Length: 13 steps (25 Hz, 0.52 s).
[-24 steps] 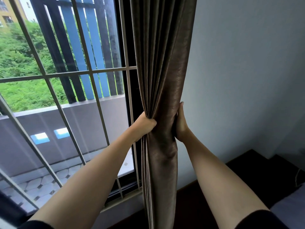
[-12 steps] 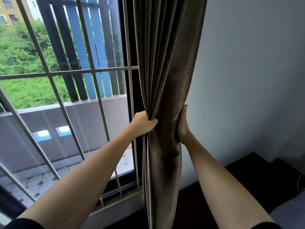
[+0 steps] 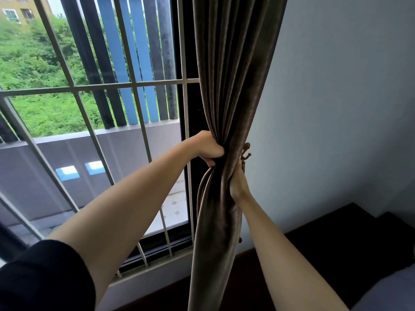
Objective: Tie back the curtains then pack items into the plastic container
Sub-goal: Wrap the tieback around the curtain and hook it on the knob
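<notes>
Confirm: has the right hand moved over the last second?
Yes. Against the window grille, the right hand has shifted left, closer to the left hand, pinching the curtain into a narrower bundle. The camera shifted too, so only the direction is clear.

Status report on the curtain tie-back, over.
Left grip clenching the bunched curtain. Right grip against its right edge, just below the brown wall hook. No tie visible round it. Nothing in the way.

text: you can read none anywhere in the frame | curtain (image 3: 233, 63): plain fabric, no label for you to read | building (image 3: 15, 6), upper left of the frame: too small and blurred for any lettering
</notes>
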{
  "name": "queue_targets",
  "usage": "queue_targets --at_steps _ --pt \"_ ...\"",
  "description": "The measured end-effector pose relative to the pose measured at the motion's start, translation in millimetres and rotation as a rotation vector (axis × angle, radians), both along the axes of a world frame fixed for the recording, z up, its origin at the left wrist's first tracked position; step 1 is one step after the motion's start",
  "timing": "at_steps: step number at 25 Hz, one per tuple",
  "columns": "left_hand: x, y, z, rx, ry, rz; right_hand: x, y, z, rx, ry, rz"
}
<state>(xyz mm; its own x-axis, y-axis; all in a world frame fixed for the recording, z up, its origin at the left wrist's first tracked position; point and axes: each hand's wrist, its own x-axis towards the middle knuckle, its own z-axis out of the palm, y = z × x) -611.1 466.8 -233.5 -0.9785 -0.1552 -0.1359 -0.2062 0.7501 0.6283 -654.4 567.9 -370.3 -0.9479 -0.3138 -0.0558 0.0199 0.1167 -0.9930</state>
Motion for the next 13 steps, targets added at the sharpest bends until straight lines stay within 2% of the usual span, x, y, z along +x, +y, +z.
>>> queue_targets --at_steps 2,6,8,10,13 --pt "-1.9 -0.9 2.1 0.056 -0.017 -0.026 -0.1 -0.9 -9.2 -0.023 0.029 0.002" --pt "-5.1 0.5 4.2 0.063 -0.045 -0.096 15.9 -3.9 -29.0 -0.114 0.412 -0.098" --pt "-6.3 4.3 3.4 0.072 -0.055 -0.118 25.9 -8.3 -36.3 -0.074 0.521 -0.221" --pt "-9.9 7.0 3.9 0.052 -0.06 -0.131 33.4 -13.0 -41.7 -0.03 0.541 -0.278" --pt "-15.5 9.5 7.4 -0.019 -0.078 -0.151 38.9 -15.7 -35.1 -0.055 0.412 -0.178"
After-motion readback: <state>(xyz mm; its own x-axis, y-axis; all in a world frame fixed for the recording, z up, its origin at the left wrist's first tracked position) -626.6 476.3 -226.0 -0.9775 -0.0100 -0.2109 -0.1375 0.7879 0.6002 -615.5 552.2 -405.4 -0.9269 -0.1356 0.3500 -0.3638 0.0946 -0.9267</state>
